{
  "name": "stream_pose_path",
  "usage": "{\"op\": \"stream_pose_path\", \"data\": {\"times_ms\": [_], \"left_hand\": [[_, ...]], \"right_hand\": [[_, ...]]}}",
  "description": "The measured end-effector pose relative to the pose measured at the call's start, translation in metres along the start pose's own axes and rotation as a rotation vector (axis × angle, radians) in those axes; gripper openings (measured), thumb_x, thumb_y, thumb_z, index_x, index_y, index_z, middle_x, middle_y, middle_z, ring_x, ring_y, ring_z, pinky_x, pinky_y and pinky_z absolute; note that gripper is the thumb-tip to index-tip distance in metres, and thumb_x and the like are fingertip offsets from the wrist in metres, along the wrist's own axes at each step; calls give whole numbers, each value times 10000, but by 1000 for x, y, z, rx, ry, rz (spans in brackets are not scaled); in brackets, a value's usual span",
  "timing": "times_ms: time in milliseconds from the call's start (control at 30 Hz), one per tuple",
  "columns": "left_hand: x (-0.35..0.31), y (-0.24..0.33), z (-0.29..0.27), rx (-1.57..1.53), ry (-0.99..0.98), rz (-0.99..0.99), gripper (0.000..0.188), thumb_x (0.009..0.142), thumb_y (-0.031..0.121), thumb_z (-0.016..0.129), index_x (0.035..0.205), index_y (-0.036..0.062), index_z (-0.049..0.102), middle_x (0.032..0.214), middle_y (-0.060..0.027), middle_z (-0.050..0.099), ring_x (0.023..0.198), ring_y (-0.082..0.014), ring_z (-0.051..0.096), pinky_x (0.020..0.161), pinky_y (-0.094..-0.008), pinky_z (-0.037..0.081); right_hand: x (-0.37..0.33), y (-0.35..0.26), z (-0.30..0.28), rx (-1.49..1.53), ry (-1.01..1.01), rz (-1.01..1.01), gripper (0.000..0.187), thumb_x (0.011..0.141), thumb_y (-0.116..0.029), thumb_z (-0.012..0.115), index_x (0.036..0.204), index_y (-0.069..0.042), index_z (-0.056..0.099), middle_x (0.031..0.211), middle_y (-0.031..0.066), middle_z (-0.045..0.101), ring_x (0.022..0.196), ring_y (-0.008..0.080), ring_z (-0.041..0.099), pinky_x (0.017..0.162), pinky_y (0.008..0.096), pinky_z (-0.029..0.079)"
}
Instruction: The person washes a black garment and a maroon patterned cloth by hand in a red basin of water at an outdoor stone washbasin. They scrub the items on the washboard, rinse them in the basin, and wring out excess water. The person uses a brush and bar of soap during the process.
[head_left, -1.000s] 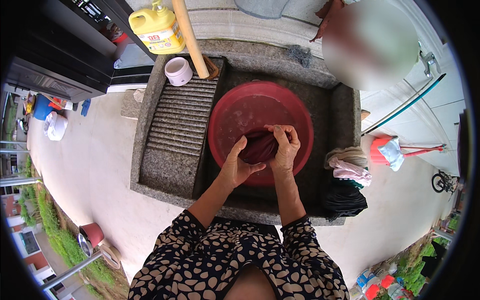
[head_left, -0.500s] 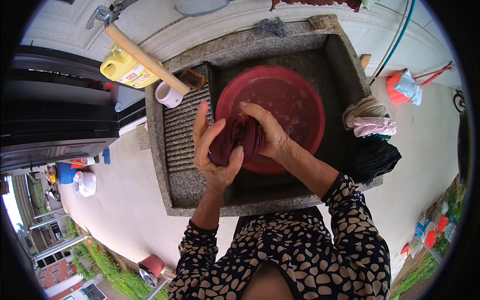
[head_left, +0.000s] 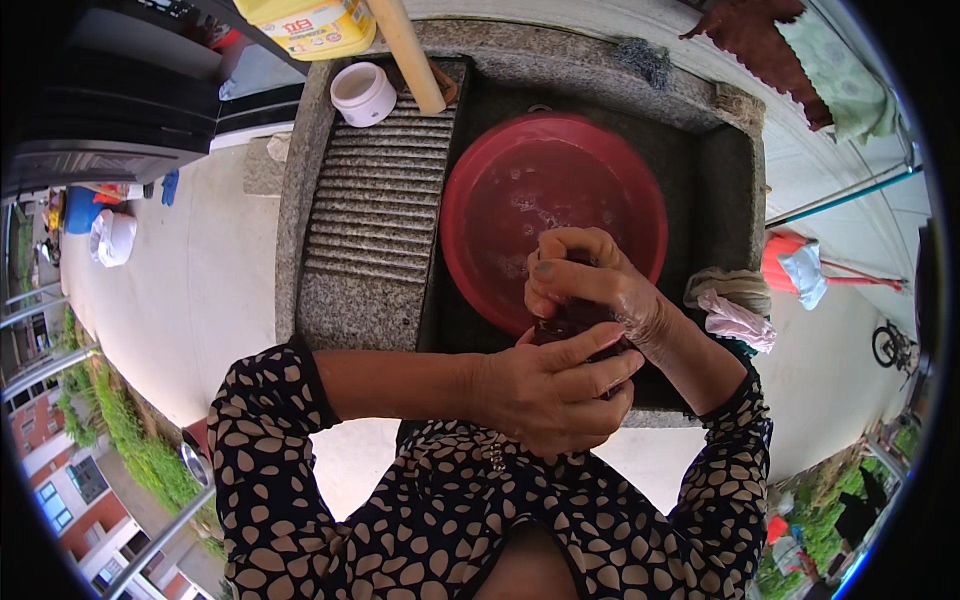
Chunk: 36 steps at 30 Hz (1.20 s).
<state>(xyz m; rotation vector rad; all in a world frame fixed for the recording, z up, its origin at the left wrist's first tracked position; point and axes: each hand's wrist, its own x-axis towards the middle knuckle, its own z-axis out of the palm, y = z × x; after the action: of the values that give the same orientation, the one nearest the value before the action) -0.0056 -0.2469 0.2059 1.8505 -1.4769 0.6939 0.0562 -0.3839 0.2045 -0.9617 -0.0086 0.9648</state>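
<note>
A bunched dark red cloth (head_left: 578,318) is squeezed between my two hands, above the near right rim of a red basin (head_left: 455,225). My left hand (head_left: 555,388) wraps it from below and in front, fingers pointing right. From the right, my right hand (head_left: 605,285) closes over its top with curled fingers. Most of the cloth is hidden by the fingers. The basin holds reddish water with some bubbles and stands inside a grey stone sink (head_left: 310,215).
Left of the basin is a ribbed washboard slab (head_left: 375,190) with a white tub (head_left: 362,95), a wooden handle (head_left: 408,60) and a yellow jug (head_left: 315,25). Several cloths (head_left: 735,310) hang over the sink's right edge. A scouring pad (head_left: 643,62) lies on the back rim.
Both hands have moved right and nearer my body with the cloth. My fingers, spread around it before, are now clenched on it. The view has shifted and turned.
</note>
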Motion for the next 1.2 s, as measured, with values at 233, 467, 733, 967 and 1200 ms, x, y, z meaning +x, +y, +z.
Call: {"op": "stream_pose_path", "data": {"times_ms": [233, 467, 733, 967, 1200], "left_hand": [[-18, -13, 30, 105, -88, 168, 211, 702, 253, 586, 695, 46, 619, 801, -37, 542, 930, -239, 585, 903, -418, 510], [-27, -33, 47, 268, -189, 310, 192, 709, 255, 584, 697, 72, 643, 799, -16, 566, 889, -210, 586, 850, -369, 489], [-40, -31, 71, 295, -286, 361, 216, 732, 271, 564, 665, 99, 676, 769, -10, 573, 871, -235, 593, 882, -424, 452], [-51, -24, 81, 359, -347, 395, 226, 705, 288, 555, 651, 94, 657, 732, -9, 543, 826, -209, 580, 866, -375, 436], [-76, -12, 102, 419, -472, 458, 224, 703, 294, 558, 673, 95, 655, 741, -10, 547, 833, -194, 578, 896, -379, 415]], "right_hand": [[13, 5, -23, -344, 24, -88, 202, 873, -115, 563, 695, -38, 510, 632, 22, 574, 636, 72, 551, 596, 237, 458], [23, 9, -39, -547, 115, -129, 204, 876, -95, 539, 691, -21, 495, 631, 21, 587, 637, 60, 542, 600, 241, 453], [28, 26, -52, -678, 185, -134, 190, 865, -85, 529, 696, -8, 490, 620, 31, 589, 622, 64, 537, 587, 251, 443], [28, 44, -49, -737, 280, -152, 168, 856, -72, 531, 704, -3, 504, 611, 46, 596, 621, 82, 565, 584, 269, 448], [33, 76, -56, -803, 393, -144, 182, 876, -95, 540, 720, -5, 514, 608, 55, 607, 598, 100, 587, 582, 273, 456]]}}
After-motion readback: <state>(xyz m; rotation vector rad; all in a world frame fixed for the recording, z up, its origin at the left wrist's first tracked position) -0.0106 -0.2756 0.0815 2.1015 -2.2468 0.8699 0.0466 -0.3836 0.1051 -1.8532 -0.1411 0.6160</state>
